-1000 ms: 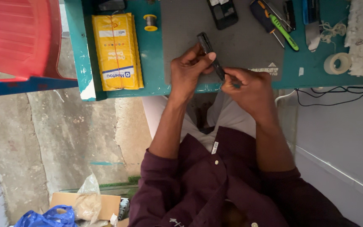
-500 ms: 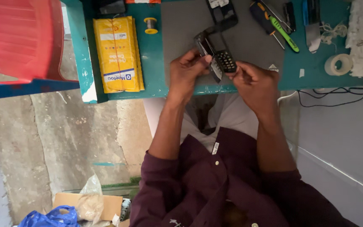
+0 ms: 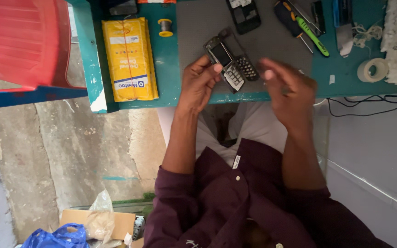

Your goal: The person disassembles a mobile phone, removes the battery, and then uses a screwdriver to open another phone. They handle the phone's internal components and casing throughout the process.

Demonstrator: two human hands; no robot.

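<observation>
I'm at the teal surface (image 3: 171, 98) with a yellow packet (image 3: 128, 59) lying far left on it. I judge I'm mid-disassembly of the small keypad phone (image 3: 226, 64); next calls for a careful pry at the loosened front frame (image 3: 248, 68). My left hand (image 3: 199, 82) pinches the phone between closed fingers. My right hand (image 3: 288, 85) hovers just right, fingers loosely open, empty.

Left hand (image 3: 198, 85) grips an opened keypad phone (image 3: 226, 64); right hand (image 3: 290, 89) beside it.
</observation>
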